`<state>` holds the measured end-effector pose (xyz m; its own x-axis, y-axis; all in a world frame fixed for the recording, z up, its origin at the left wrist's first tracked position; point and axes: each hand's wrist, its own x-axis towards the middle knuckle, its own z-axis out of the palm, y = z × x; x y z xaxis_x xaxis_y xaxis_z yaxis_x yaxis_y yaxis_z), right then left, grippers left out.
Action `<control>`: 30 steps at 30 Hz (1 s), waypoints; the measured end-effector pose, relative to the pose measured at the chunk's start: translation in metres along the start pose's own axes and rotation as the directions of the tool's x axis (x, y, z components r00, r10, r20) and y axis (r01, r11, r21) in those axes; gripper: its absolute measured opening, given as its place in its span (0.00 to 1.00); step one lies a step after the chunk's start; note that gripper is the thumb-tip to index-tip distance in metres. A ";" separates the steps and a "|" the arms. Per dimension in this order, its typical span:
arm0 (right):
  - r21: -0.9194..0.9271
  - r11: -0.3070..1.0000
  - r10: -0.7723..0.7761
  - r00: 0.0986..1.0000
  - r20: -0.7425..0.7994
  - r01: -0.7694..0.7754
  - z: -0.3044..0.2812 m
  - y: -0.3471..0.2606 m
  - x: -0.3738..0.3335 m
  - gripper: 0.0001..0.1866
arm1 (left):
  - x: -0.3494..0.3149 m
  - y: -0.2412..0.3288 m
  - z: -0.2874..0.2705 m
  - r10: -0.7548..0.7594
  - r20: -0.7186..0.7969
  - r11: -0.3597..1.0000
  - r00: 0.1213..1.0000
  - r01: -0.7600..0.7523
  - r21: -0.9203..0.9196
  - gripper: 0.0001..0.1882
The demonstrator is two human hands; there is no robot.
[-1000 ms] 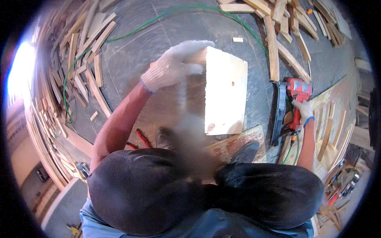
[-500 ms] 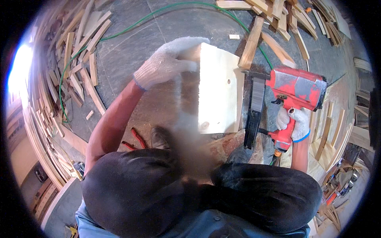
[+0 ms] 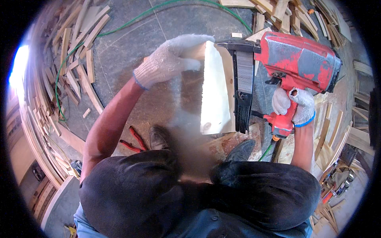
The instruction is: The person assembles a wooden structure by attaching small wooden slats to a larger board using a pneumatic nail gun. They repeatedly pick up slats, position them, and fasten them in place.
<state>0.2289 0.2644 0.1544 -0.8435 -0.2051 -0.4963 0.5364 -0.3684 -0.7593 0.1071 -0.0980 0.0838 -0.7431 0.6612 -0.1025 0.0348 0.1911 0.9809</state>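
Observation:
A pale wooden piece (image 3: 214, 93) with a broad face and a rough left edge stands between my knees and the far floor. My left hand (image 3: 164, 61), in a white knitted glove, is closed on its far left end, fingers over the top and thumb lower down. My right hand (image 3: 303, 107), also gloved, wraps the handle of a red and grey nail gun (image 3: 301, 59). The gun's black nose lies over the far end of the wood, close to my left fingertips; whether it touches cannot be made out. Its nail magazine (image 3: 243, 75) hides the wood's right side.
Red-handled pliers (image 3: 135, 139) lie by my left shoe (image 3: 159, 139). A green hose (image 3: 158, 6) curves over the floor at the far side. Wood strips are heaped at the left (image 3: 87, 81) and far right (image 3: 281, 12). Hand tools (image 3: 343, 184) lie at the lower right.
The nail gun has moved left and away from me, its nose now over the far end of the wood. The wood shows a narrower face. My left hand keeps nearly the same place.

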 end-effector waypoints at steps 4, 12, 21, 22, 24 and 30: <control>0.040 0.999 0.015 0.998 0.067 -0.018 -0.004 0.001 0.003 0.36 | 0.001 0.000 -0.001 0.006 0.013 1.000 1.000 -0.006 0.026 0.34; -0.088 0.994 0.055 0.997 -0.059 -0.060 -0.028 0.009 0.003 0.35 | 0.001 0.004 -0.002 0.016 0.014 0.999 1.000 -0.017 0.051 0.37; -0.062 0.987 0.153 0.984 0.097 -0.147 0.010 -0.009 0.007 0.38 | 0.002 -0.006 -0.002 0.039 -0.028 0.985 0.999 -0.034 0.171 0.46; -0.055 0.986 0.164 0.983 0.077 -0.160 0.011 -0.008 0.005 0.38 | 0.001 -0.005 -0.003 0.046 -0.027 0.980 0.999 -0.040 0.195 0.46; -0.067 0.986 0.155 0.986 0.060 -0.150 0.012 -0.007 0.003 0.38 | 0.000 -0.009 -0.003 0.066 -0.017 0.965 0.998 -0.060 0.255 0.46; -0.086 0.993 0.079 0.997 -0.007 -0.079 0.004 0.010 0.000 0.38 | -0.007 -0.027 -0.002 0.067 -0.123 0.830 0.990 0.013 0.558 0.49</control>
<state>0.2342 0.2576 0.1487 -0.7985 -0.2267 -0.5576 0.6017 -0.2721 -0.7510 0.1106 -0.1092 0.0579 -0.8159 0.5780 -0.0150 0.3920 0.5720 0.7205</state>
